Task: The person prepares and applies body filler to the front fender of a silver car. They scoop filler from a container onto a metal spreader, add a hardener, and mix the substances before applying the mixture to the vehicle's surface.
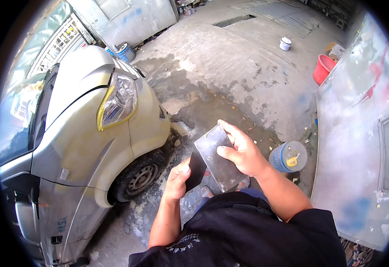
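Grey plate [219,155] and black sheet [196,171] are gripped in hands [244,155]; shirt lettering [189,241] looks blurred.

The left hand [175,181] holds a flat black piece [196,171] beside the dark grey plate [217,155] in the right hand [245,155]. A car [78,138] with a yellow-taped headlight [122,98] stands left, a blue drum [281,155] right.
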Tool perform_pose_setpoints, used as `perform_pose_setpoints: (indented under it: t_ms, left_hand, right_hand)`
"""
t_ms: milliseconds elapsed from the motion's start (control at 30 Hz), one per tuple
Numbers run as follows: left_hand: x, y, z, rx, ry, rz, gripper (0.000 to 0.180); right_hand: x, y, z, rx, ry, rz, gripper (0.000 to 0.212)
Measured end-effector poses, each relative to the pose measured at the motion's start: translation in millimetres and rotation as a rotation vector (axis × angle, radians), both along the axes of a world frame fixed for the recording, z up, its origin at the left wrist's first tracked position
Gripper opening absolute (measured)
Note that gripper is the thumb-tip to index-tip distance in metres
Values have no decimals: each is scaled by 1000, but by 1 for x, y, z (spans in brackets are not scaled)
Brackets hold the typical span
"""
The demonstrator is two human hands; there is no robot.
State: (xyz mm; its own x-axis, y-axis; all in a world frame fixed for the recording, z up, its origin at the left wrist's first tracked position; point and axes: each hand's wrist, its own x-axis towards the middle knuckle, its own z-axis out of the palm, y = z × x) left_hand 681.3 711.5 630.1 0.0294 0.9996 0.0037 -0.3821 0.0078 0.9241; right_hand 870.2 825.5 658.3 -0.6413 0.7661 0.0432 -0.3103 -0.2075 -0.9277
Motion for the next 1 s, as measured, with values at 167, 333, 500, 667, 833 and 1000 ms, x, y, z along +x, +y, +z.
perform_pose_setpoints:
  t_ms: [167, 333, 500, 667, 833, 1000]
  left_hand:
    - [-7, 2, -2, -13, 37, -121, 60]
    - [4, 3, 4, -93, -146, -76, 64]
    - [29, 7, 18, -22, -502, 91, 62]
    - [43, 7, 0, 25, -83, 380, 45]
    - [43, 10, -3, 191, 209, 479, 42]
    - [41, 10, -4, 222, 506, 482, 41]
  right_hand:
    - [7, 3, -1, -48, -5, 35, 67]
    - [7, 2, 22, -102, 252, 18, 76]
    - [17, -10, 5, 19, 68, -149, 69]
    - [4, -22, -34, 459, -266, -393, 62]
    - [5, -31, -26, 609, -339, -473, 61]
    - [-5, -32, -18, 760, -385, -546, 61]
